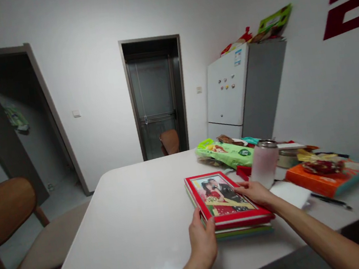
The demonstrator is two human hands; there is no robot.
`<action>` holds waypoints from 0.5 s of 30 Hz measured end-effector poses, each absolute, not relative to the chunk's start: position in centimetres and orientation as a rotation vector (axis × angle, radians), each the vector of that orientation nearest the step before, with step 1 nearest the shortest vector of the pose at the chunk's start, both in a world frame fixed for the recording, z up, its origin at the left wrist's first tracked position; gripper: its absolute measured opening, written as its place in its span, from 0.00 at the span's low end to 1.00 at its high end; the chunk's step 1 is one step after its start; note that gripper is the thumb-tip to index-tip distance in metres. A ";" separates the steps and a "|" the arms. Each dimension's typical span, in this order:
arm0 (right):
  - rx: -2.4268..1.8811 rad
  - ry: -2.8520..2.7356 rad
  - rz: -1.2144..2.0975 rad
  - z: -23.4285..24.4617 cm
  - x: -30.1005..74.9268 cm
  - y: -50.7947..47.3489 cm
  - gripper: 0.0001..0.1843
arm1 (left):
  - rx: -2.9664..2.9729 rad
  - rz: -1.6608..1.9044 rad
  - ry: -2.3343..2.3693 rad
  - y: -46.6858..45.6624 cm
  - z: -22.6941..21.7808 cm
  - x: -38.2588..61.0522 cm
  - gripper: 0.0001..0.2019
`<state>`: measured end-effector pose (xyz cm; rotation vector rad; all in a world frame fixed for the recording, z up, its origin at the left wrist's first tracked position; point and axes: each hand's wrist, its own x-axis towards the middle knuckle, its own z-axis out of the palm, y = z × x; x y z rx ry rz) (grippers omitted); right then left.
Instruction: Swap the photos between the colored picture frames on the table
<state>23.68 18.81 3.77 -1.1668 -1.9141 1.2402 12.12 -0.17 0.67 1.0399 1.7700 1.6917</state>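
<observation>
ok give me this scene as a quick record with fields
left hand: grips near corner of red photo book, thumb on top
right hand: fingers rest on its right edge
book: tops a thin stack on white table
beside: frosted bottle, green packet, orange box, pen
background: fridge, wooden chair

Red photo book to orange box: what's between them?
Head view: the right hand resting on the red photo book, a frosted bottle behind it, then a white sheet by the orange box.

On the table (136, 229) lies a book stack (224, 199) — bottle (264, 163) just behind its right edge, snack bag (225, 151) farther behind. A box (322, 180) sits right of the bottle; a chair (7, 216) stands left of the table.
</observation>
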 end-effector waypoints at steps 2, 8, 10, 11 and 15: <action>-1.232 -1.933 1.221 3.3 23.9 19.2 0.16 | 1.038 1.653 1.775 -0.2 0.7 12.1 0.21; -1.367 -1.964 1.495 2.3 25.8 18.0 0.24 | 0.981 1.625 1.634 -0.5 0.0 11.4 0.19; -1.391 -1.881 1.598 2.0 25.9 16.9 0.23 | 0.960 1.643 1.619 -0.8 -0.3 11.0 0.18; -1.381 -1.841 1.611 1.9 25.6 16.2 0.22 | 0.947 1.657 1.614 -1.0 -0.4 10.6 0.18; -1.271 -1.775 1.686 1.7 22.4 13.4 0.17 | 0.869 1.731 1.622 -2.4 -0.4 8.2 0.19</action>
